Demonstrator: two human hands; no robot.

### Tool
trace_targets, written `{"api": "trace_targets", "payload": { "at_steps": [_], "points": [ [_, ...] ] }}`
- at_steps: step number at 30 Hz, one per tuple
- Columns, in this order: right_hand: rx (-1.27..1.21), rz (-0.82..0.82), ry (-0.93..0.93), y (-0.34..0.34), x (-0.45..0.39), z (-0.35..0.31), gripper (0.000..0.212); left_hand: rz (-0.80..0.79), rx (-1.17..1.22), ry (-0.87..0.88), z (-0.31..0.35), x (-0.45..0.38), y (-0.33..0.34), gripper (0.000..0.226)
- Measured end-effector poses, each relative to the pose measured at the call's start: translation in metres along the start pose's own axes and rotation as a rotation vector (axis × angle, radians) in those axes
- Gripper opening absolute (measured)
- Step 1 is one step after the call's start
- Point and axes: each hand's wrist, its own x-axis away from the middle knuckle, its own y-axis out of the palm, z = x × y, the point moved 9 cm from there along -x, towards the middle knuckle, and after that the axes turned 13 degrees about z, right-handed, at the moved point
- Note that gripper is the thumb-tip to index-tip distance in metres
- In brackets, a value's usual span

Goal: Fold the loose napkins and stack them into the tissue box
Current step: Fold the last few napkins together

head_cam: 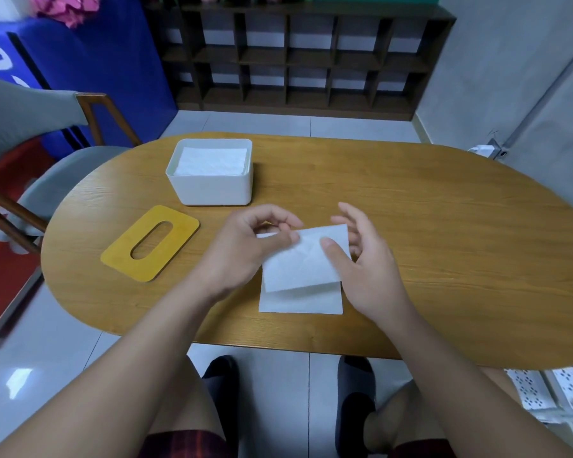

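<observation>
At the centre of the frame, the left hand [245, 239] pinches the white napkin [303, 259] and the right hand [361, 259] holds its other side with the thumb on top. The napkin's far edge is partly hidden behind the fingers. A second napkin [300, 300] lies under it on the table [444, 226]. The tissue box [212, 180], upper left, already contains napkins.

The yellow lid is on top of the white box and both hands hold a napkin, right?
Not quite. The head view shows the lid lying flat on the table, beside the open box. Both hands do hold a napkin.
</observation>
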Motion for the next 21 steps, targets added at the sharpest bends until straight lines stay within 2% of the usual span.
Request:
{"api": "trace_targets", "payload": {
  "at_steps": [2, 5, 9, 15, 21],
  "points": [
    [-0.065, -0.002, 0.046, -0.004, -0.002, 0.005, 0.043, -0.018, -0.006, 0.006, -0.003, 0.002, 0.003, 0.015],
    [-0.104, 0.037, 0.091, -0.008, 0.0, 0.015, 0.023, 0.046, -0.053, -0.049, -0.019, 0.002, -0.004, 0.022],
    [-0.108, 0.056, 0.143, -0.009, 0.007, 0.028, 0.019, 0.06, -0.297, -0.032, -0.044, 0.004, -0.013, 0.029],
    [0.264, 0.072, -0.028, -0.004, 0.011, 0.043, 0.01, 0.074, -0.479, 0.033, -0.059, 0.011, -0.012, 0.023],
    [0.47, 0.053, -0.161, 0.001, 0.018, 0.05, 0.02, 0.029, -0.667, 0.098, -0.071, 0.022, -0.008, 0.03]
  ]
}}
